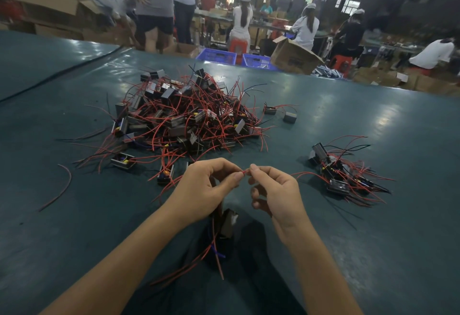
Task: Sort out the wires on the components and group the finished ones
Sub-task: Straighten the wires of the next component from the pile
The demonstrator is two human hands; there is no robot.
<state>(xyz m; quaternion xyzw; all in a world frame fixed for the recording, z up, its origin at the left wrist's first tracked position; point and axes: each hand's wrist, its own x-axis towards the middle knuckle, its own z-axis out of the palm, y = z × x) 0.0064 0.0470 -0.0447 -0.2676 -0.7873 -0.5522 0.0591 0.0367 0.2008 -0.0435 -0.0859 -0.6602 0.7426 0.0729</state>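
Observation:
A big heap of small black-and-metal components [184,113] with tangled red and black wires lies on the green table [373,240] ahead of me. A smaller group of components [341,175] sits at the right. My left hand [201,190] and my right hand [276,190] pinch the ends of a red wire [246,171] between thumbs and forefingers, held above the table. One component [227,222] hangs below my hands, its red wires [214,247] trailing down toward me.
A loose red wire [59,187] lies at the left. Two single components [290,116] rest right of the heap. Blue crates [216,55] and a cardboard box [293,55] stand past the table's far edge, with several people working behind.

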